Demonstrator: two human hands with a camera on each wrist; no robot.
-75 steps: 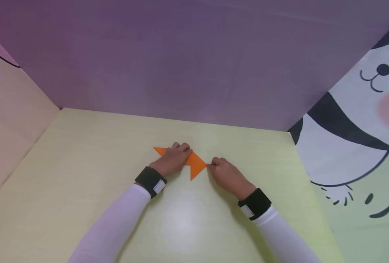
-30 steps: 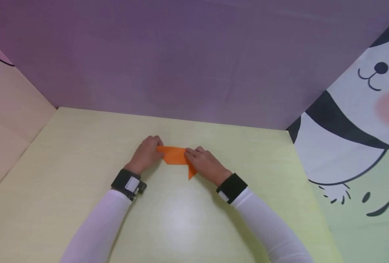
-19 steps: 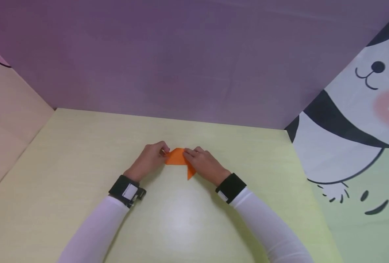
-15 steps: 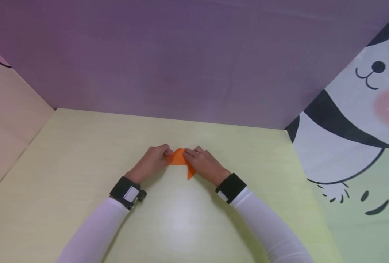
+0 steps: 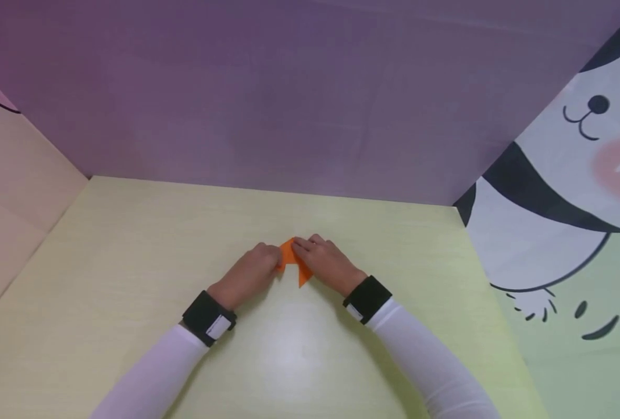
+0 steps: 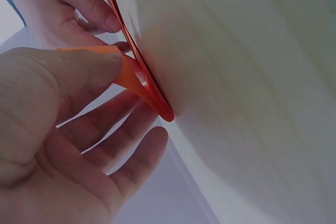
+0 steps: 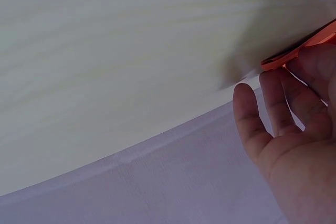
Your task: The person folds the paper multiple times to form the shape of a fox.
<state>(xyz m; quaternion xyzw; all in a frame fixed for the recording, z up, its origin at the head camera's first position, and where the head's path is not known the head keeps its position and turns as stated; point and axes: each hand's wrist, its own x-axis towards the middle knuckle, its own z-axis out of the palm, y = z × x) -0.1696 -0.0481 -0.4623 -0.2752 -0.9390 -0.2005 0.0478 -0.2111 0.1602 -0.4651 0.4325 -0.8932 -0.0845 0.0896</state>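
A small folded sheet of orange paper (image 5: 290, 254) lies on the pale table between both hands, a pointed tip showing below the right fingers. My left hand (image 5: 249, 272) pinches its left flap between thumb and fingers. In the left wrist view that flap (image 6: 134, 81) stands bent up off the rest of the sheet, curving at a rounded fold near the tabletop. My right hand (image 5: 328, 265) presses on the right part of the paper with extended fingers, covering much of it. The right wrist view shows the paper's red-orange edge (image 7: 294, 53) just beyond the fingertips.
The pale wood-look table (image 5: 289, 361) runs back to a purple wall panel (image 5: 289, 99). A peach panel (image 5: 22, 203) stands at the left, and a wall with a cartoon animal print (image 5: 551, 250) at the right. Both wrists wear black bands.
My right hand has moved from the paper's right tip onto its body. My left hand has gone to the left end and brought that flap rightward and toward me, so less orange shows.
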